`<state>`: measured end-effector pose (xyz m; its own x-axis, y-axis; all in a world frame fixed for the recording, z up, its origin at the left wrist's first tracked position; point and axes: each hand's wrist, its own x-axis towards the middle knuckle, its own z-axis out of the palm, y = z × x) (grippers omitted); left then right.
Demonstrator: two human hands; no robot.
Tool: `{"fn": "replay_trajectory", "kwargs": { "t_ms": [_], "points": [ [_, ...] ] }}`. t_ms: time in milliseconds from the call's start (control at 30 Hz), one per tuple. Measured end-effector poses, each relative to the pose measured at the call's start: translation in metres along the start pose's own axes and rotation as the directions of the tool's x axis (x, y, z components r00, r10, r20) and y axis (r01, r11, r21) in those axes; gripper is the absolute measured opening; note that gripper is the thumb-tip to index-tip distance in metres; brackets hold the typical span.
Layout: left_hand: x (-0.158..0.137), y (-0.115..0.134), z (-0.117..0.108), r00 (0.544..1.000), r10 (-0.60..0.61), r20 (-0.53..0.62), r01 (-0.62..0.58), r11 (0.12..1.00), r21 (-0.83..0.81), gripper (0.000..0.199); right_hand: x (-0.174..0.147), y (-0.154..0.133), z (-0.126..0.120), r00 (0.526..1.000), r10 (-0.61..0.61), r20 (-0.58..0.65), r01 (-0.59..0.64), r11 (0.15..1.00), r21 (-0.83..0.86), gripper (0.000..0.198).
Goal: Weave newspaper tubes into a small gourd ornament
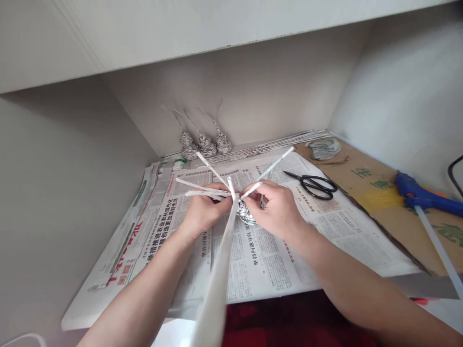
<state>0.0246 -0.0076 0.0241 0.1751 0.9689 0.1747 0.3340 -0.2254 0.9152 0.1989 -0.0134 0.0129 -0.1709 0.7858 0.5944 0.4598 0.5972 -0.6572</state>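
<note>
Between my two hands is a small woven piece of rolled newspaper (pixel 246 213), with several paper sticks fanning out from its top. My left hand (pixel 207 206) is closed around its left side, thumb near the centre where the sticks meet. On the right side, my right hand (pixel 277 205) pinches the piece near the base of a short stick. One long white paper strip (pixel 217 279) runs from the centre toward me, blurred close to the camera. The underside of the woven piece is hidden by my hands.
Newspaper sheets (pixel 231 270) cover the table. Black scissors (pixel 314 185) lie to the right. Farther right, a blue glue gun (pixel 421 193) rests on brown cardboard (pixel 376 197) beside a grey lump (pixel 324 148). Several gourd-shaped paper weavings (pixel 207 145) stand at the back, near long paper sticks (pixel 267 148).
</note>
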Motion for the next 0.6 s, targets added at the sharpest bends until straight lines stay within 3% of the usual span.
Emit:
{"fn": "replay_trajectory", "kwargs": {
  "t_ms": [133,433,600],
  "points": [
    [-0.0011,0.0041,0.0015,0.999,-0.038,-0.008,0.038,0.998,-0.052,0.019,0.0001,0.0025,0.0016,1.0,-0.02,0.008,0.021,1.0,-0.019,0.017],
    [-0.0029,0.0042,-0.0001,0.999,0.021,0.046,-0.022,1.0,0.021,0.022,0.0011,0.0016,0.0014,0.998,0.01,0.06,-0.012,1.0,0.025,0.009],
    [-0.0017,-0.0001,-0.0036,0.994,0.061,0.086,-0.065,0.997,0.038,0.02,0.0007,0.0037,0.0018,0.988,0.11,0.107,-0.124,0.983,0.132,0.012]
  ]
}}
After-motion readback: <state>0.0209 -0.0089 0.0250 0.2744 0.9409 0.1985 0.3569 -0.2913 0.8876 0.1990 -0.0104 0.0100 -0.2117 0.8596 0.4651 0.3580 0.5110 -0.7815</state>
